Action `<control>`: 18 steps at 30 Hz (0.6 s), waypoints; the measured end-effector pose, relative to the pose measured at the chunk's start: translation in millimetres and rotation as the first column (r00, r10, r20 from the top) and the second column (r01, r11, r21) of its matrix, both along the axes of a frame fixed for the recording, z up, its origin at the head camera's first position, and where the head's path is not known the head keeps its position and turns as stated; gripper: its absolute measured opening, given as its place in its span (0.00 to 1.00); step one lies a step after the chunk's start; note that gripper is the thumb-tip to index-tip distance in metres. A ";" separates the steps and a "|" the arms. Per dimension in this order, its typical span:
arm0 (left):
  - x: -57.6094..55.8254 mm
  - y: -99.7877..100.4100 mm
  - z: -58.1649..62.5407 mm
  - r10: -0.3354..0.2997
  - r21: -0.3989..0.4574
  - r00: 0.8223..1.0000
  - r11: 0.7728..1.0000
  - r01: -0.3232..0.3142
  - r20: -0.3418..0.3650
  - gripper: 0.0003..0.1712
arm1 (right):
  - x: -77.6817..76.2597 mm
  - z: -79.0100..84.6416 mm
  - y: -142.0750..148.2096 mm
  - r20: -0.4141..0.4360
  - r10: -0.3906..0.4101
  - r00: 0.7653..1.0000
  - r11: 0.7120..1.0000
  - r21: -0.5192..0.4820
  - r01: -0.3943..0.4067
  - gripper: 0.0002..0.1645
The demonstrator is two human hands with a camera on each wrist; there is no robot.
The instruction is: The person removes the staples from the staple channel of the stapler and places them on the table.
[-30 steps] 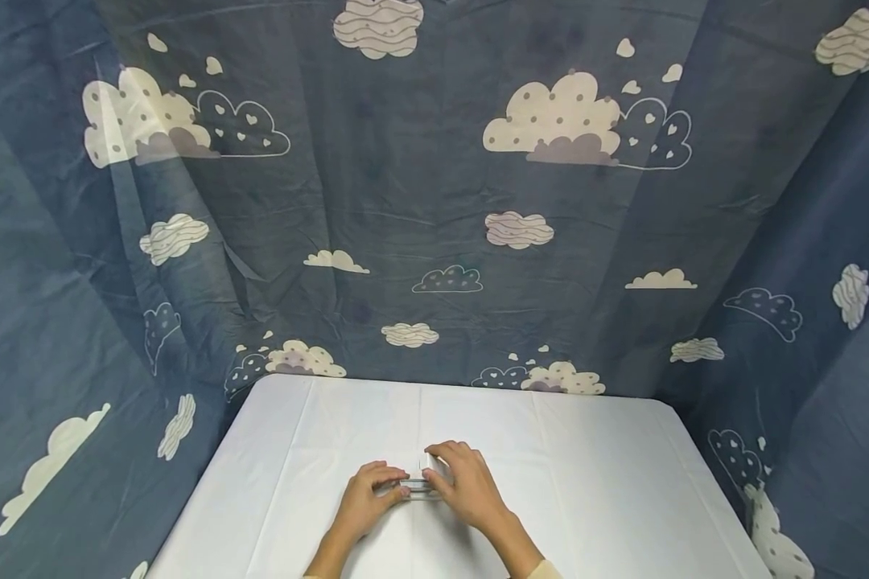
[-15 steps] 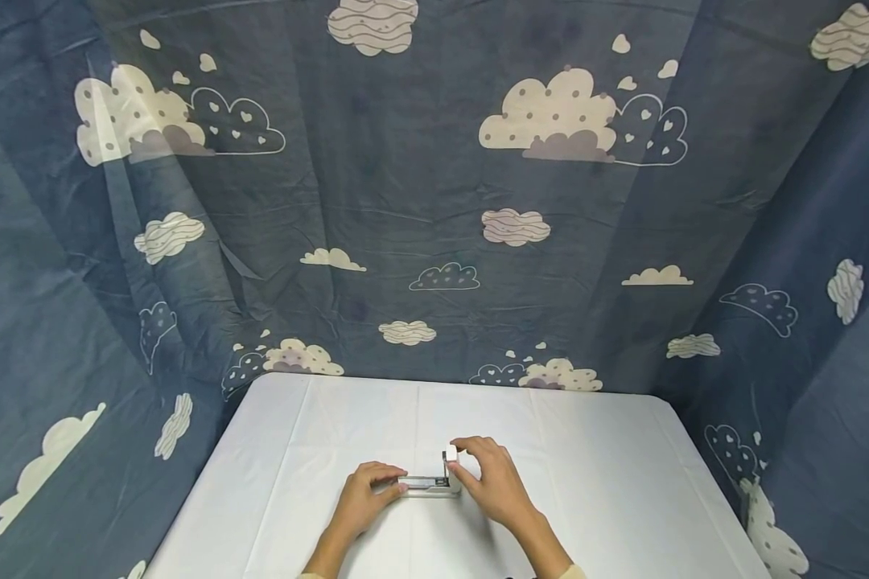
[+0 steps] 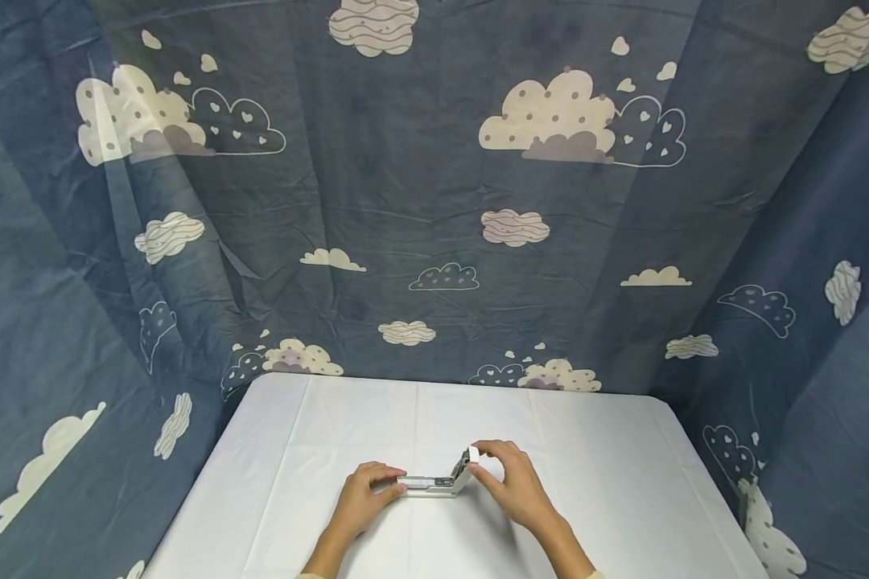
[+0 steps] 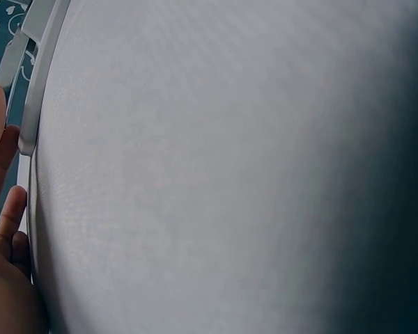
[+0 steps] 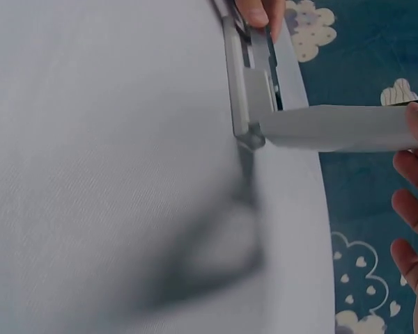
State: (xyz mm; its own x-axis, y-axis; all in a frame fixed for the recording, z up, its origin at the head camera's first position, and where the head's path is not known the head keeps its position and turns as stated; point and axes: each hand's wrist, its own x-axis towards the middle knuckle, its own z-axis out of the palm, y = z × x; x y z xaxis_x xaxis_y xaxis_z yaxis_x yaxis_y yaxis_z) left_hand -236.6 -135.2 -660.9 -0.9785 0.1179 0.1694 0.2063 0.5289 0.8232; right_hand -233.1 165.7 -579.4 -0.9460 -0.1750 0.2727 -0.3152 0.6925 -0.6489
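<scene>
A white stapler (image 3: 427, 486) lies near the middle of the white table in the head view, its top swung up from the base at the right end. My left hand (image 3: 360, 500) pinches the stapler's left end between thumb and fingers. At the raised top cover (image 5: 341, 127), my right hand (image 3: 517, 486) pinches the tip with thumb and forefinger; its other fingers are spread apart in the right wrist view. The metal staple channel (image 5: 260, 49) lies along the base (image 5: 237, 76). In the left wrist view the base (image 4: 39, 90) runs past my left fingertips.
A white cloth-covered table (image 3: 608, 482) spreads around the stapler, with rounded far corners. Dark blue curtains (image 3: 376, 185) with a cloud print hang behind it and on both sides. The right wrist view shows a shadow (image 5: 216, 257) on the cloth.
My right hand has moved right, swinging the stapler's top cover up from over the base and tilting it back to the right. My left hand has kept its grip on the left end.
</scene>
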 end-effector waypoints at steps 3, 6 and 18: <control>1.4 0.6 -0.9 0.003 -0.007 1.000 1.000 -0.003 -0.001 0.14 | 1.8 -2.1 6.1 0.005 -0.023 1.000 1.000 0.005 0.023 0.19; 2.0 0.6 -1.7 0.010 -0.019 1.000 1.000 -0.010 -0.003 0.13 | 4.1 -3.0 12.0 0.030 -0.045 0.999 0.999 0.008 0.045 0.19; 2.2 1.3 1.6 0.006 -0.013 1.000 1.000 -0.006 -0.002 0.14 | 8.5 -14.9 34.2 0.103 -0.103 0.989 0.994 0.040 0.099 0.21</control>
